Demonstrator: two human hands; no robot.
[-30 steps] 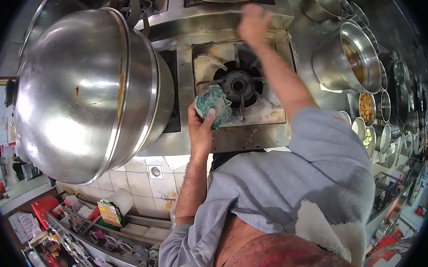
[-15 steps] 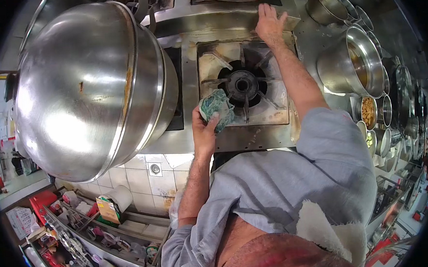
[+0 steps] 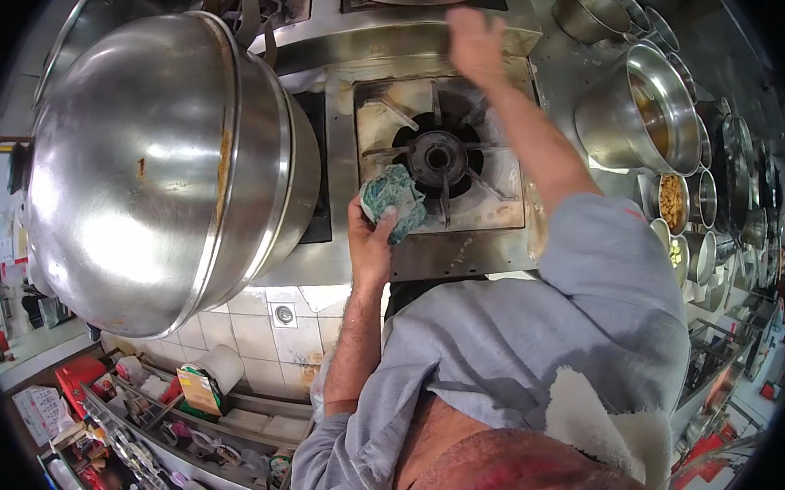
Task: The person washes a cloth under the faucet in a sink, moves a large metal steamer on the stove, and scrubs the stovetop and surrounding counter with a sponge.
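Note:
My left hand [image 3: 372,242] is closed on a crumpled green and white cloth [image 3: 394,202], held over the near left corner of the stove plate. Beyond the gas burner [image 3: 438,157], my right hand [image 3: 475,45] is at the raised metal ledge [image 3: 373,47] behind the stove. Its fingers look spread, though motion smears them, and nothing shows in it. Whether it touches the ledge I cannot tell.
A very large domed steel vessel [image 3: 132,179] stands left of the burner. On the right are a steel pot [image 3: 613,127] with brown liquid and several smaller containers. Shelves with packages [image 3: 202,390] lie at the lower left.
Since half a second ago my right hand has moved a little left along the ledge and become blurred. The left hand keeps its hold on the cloth. The whole view has shifted slightly.

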